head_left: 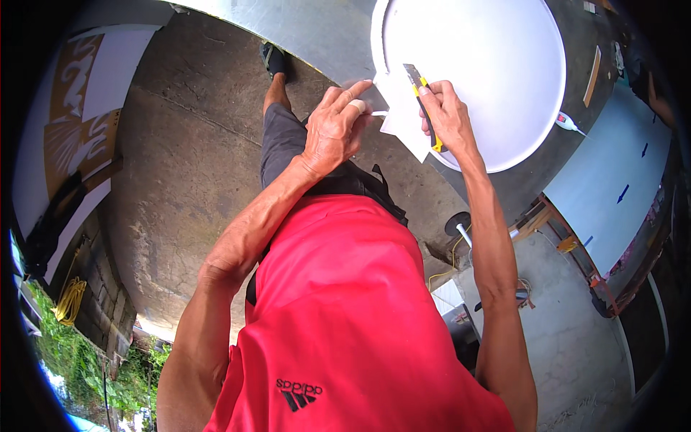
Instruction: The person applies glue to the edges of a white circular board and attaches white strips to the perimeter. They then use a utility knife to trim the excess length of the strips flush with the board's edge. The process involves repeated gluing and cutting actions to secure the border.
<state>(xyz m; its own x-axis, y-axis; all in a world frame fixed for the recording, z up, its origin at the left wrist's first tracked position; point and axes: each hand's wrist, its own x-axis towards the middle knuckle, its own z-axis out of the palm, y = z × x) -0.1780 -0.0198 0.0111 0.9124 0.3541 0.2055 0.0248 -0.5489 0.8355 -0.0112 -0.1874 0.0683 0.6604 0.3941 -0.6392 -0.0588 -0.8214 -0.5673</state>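
My right hand [448, 119] is closed around a yellow and black utility knife [427, 115], its blade bare and pointing away from me. Under the knife, a pointed white sheet [400, 108] sticks out past the near left rim of a large round white panel [475, 65]. My left hand [335, 129] is beside that rim, its index finger stretched toward the sheet's edge. A narrow white strip [379, 113] shows at its other fingers, which look pinched on it. A pale band wraps one finger of this hand.
The panel rests on a grey metal-topped table [309, 29]. On its right lie a white and red tool [568, 122] and a wooden strip [592, 77]. A light blue board [612, 173] is farther right. Yellow cord [70, 301] hangs at the left; a dark round stand [457, 223] is below the table.
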